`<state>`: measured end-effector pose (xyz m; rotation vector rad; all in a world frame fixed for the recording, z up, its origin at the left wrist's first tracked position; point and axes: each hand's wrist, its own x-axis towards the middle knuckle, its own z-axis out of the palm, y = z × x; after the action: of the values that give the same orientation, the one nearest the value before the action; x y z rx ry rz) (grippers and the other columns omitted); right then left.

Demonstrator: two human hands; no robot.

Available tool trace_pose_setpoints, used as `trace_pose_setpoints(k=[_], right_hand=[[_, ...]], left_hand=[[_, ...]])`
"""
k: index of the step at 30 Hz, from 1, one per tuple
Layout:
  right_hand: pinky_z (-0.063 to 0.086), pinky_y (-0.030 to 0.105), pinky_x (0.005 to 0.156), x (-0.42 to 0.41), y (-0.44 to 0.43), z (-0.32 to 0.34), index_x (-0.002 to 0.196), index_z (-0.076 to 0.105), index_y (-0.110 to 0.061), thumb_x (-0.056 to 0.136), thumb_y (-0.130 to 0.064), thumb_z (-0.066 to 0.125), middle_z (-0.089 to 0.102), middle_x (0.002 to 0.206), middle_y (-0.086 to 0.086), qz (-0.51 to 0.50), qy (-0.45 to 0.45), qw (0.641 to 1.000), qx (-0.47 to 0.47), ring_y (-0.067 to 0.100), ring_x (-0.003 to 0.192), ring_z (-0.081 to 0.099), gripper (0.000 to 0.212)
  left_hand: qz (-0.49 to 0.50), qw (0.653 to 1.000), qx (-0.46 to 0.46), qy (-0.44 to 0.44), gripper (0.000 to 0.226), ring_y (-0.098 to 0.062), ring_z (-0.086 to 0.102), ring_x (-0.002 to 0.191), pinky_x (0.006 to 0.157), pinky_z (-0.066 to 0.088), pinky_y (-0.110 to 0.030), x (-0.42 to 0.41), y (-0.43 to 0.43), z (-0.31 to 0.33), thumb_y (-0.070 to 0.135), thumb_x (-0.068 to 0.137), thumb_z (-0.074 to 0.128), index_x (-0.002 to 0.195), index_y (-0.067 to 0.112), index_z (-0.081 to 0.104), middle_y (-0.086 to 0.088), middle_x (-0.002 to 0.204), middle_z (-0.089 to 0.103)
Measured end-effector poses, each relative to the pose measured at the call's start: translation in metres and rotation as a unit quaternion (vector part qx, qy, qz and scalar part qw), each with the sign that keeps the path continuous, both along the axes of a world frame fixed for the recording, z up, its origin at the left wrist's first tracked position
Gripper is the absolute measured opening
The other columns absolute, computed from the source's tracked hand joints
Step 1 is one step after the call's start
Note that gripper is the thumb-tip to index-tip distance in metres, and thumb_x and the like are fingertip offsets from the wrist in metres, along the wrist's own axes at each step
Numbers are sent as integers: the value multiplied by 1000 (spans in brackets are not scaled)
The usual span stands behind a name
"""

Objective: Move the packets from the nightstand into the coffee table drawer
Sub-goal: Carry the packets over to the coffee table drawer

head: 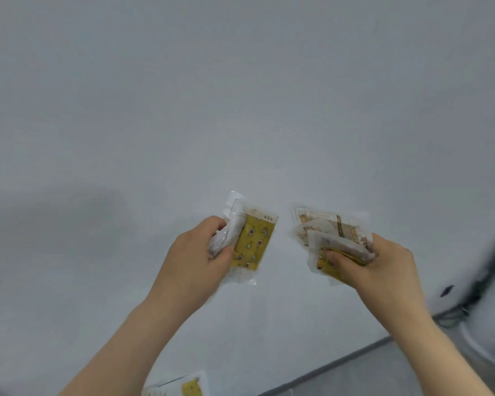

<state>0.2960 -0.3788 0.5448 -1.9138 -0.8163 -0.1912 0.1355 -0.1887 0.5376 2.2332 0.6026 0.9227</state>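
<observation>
Both my hands are raised in front of a plain white wall. My left hand [200, 252] grips a small bunch of clear packets with yellow patterned labels [253, 238]. My right hand [383, 267] grips another bunch of packets [326, 232], some with brown print and one with a yellow label under my thumb. Another packet [183, 387] with a yellow label lies at the bottom edge of the view, below my left forearm. Neither the nightstand nor the coffee table drawer is in view.
A white wall [240, 110] fills most of the view. A grey skirting strip [340, 364] runs diagonally at the lower right. Dark cables and a blurred dark object [469, 298] hang at the right edge.
</observation>
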Motion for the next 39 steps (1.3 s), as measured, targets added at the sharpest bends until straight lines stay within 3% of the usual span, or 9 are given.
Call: trace_pose_setpoints(k=[3, 12, 16, 20, 24, 29, 31, 35, 39], right_hand=[[56, 38, 66, 26, -55, 12, 81, 70, -16, 75, -15, 73, 72, 74, -4, -59, -18, 998, 8, 12, 74, 67, 7], [57, 28, 67, 98, -250, 33, 78, 67, -41, 75, -11, 75, 69, 73, -24, -182, -88, 979, 21, -3, 75, 65, 31], [55, 34, 59, 128, -326, 32, 76, 70, -23, 75, -14, 75, 69, 68, -10, -239, -119, 964, -11, 6, 66, 65, 10], [50, 34, 51, 155, -389, 27, 72, 67, -18, 76, -17, 73, 66, 61, -5, -300, -127, 945, -33, 11, 59, 63, 7], [45, 21, 52, 181, -436, 20, 72, 68, -19, 75, -15, 72, 66, 64, -8, -360, -127, 923, -40, 9, 64, 60, 7], [48, 39, 56, 218, -484, 8, 77, 67, -11, 75, -15, 72, 67, 65, 3, -456, -97, 883, -64, 21, 62, 60, 6], [52, 41, 56, 231, -501, 7, 77, 69, -14, 75, -16, 74, 68, 66, 0, -499, -79, 862, -50, 18, 64, 62, 6], [50, 23, 58, 244, -528, 5, 65, 58, -40, 76, -22, 76, 66, 67, -18, -552, -39, 832, -38, 1, 68, 62, 27], [55, 28, 66, 248, -572, -9, 74, 63, -41, 75, -22, 77, 65, 78, -24, -610, -5, 792, -5, 4, 78, 64, 23]], left_hand=[[-61, 998, 9, -16, 10, -14, 58, 66, 56, 43, -30, 46, -41, 12, 17, 86, 58, 91, 26, 59, 4, 73, 64], [-215, 975, 1, -47, 12, -14, 58, 68, 54, 43, -27, 186, -208, 26, 16, 88, 57, 90, 28, 58, 7, 75, 64], [-280, 959, -18, -45, 13, -11, 59, 67, 52, 45, -27, 239, -276, 23, 18, 89, 56, 88, 31, 58, 10, 77, 65], [-343, 939, -21, -32, 14, -7, 59, 69, 55, 45, -23, 293, -333, 20, 16, 89, 56, 89, 30, 59, 9, 75, 65], [-409, 912, -21, -27, 15, -4, 60, 72, 57, 46, -15, 349, -382, 18, 13, 89, 56, 91, 27, 60, 9, 77, 65], [-486, 874, -19, -26, 16, -3, 59, 73, 57, 46, -16, 427, -435, 11, 12, 89, 57, 93, 27, 60, 11, 79, 65], [-518, 855, -16, -15, 15, -3, 60, 73, 58, 48, -19, 461, -457, 9, 14, 89, 57, 94, 28, 59, 11, 81, 65], [-566, 824, -11, 12, 14, -4, 61, 73, 57, 51, -23, 512, -503, 5, 17, 90, 57, 96, 30, 58, 13, 83, 65], [-623, 782, -8, 29, 10, -7, 62, 76, 57, 51, -19, 544, -562, -5, 18, 90, 57, 92, 28, 57, 11, 84, 65]])
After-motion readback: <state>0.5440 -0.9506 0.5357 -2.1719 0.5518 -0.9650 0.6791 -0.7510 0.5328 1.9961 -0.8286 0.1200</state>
